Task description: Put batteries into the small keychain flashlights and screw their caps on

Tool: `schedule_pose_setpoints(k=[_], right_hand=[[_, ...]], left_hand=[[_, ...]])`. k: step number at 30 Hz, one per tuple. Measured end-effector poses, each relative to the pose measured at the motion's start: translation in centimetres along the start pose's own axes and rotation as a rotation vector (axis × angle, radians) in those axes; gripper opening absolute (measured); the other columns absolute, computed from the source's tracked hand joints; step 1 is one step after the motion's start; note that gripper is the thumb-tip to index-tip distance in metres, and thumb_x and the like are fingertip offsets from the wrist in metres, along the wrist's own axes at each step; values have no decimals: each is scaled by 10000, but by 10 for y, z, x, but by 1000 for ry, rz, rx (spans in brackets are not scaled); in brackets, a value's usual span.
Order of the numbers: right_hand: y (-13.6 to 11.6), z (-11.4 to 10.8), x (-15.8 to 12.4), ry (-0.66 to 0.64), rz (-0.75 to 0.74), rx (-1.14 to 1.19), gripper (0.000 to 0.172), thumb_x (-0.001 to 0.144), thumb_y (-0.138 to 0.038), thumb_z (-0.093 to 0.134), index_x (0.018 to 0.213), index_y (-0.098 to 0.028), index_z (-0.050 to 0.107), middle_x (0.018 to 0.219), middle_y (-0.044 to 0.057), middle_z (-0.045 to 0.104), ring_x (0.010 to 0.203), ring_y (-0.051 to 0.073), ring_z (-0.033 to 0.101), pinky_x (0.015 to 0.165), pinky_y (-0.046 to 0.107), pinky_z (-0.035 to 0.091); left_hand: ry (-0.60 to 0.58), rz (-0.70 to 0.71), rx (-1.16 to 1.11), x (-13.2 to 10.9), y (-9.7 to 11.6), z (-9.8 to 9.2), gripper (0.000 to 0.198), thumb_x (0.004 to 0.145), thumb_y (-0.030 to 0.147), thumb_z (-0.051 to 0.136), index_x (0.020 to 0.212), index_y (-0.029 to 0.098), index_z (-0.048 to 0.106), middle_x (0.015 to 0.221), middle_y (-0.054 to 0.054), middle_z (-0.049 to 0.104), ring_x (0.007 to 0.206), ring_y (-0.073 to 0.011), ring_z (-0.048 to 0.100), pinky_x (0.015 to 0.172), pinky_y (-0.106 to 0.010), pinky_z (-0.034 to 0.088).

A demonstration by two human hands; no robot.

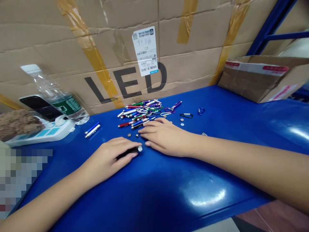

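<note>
My left hand [113, 156] is closed around a black penlight [129, 150], whose round silver end [140, 149] points to the right. Most of its body is hidden by my fingers. My right hand [163, 137] lies low over the blue table, fingers stretched out and thumb apart, with nothing visible in it. Just off its fingertips are a tiny silver piece [137, 135] and a small round disc [129, 135], perhaps a button cell. Beyond it lies a pile of coloured metal penlights [140, 111] with small carabiners [165, 114] among them.
A blue and a silver penlight [92, 131] lie apart at left, near a white power strip [45, 133], a phone [42, 106] and a water bottle [65, 100]. Loose carabiners [186, 115] and discs [182, 124] lie at right. A large carton [108, 42] stands behind; an open box [251, 77] sits far right.
</note>
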State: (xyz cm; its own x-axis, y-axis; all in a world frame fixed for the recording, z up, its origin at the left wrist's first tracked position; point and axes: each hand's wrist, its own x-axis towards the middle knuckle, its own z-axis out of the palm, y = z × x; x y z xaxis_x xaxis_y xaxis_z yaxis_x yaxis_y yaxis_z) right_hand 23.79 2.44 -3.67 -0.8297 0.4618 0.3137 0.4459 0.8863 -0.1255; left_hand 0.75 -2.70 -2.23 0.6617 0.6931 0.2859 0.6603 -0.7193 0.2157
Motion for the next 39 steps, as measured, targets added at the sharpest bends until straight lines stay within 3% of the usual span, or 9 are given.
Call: schedule_pose_setpoints(k=[5,13,18,25,30,39], right_hand=[[12,3,0,49,-25,92,252,906,-87,477,997,-153,702,1056,94,694,1023,191,604,901,337,433],[20,-1,-3,109,119,231,250,797,-15,569,954,-157,701,960,58,696,880,152,629,824,276,475],[14,-6,-5,142,207,336,276,791,-20,557,974,-175,695,953,39,707,866,142,638,794,267,485],[11,-12,-6,112,114,306,232,847,-58,521,958,-166,694,957,53,697,893,151,629,837,295,469],[5,-24,-13,19,61,277,121,834,-233,649,925,-181,709,904,51,677,865,168,613,793,293,468],[7,-12,-13,-65,57,219,95,845,-195,632,894,-174,711,915,67,662,870,174,605,776,289,456]], left_hand=[[9,12,9,-1,0,0,244,932,291,526,1119,225,668,1000,-17,731,922,-150,671,857,-241,517],[14,27,-18,-2,-2,-1,238,925,263,546,1132,225,657,1003,-11,728,927,-136,664,837,-211,514],[10,29,-36,-2,-3,-1,238,926,264,543,1129,221,660,1003,-19,728,924,-140,663,831,-216,517],[9,25,-44,-1,-2,-1,240,924,266,546,1126,214,664,996,-22,729,912,-137,665,824,-205,517],[-2,16,-40,-3,-3,-2,247,928,277,535,1130,221,666,997,-24,729,910,-144,666,814,-215,522],[-23,-9,-40,-2,-3,-2,262,934,302,517,1136,236,669,999,-26,728,908,-154,668,810,-228,530]])
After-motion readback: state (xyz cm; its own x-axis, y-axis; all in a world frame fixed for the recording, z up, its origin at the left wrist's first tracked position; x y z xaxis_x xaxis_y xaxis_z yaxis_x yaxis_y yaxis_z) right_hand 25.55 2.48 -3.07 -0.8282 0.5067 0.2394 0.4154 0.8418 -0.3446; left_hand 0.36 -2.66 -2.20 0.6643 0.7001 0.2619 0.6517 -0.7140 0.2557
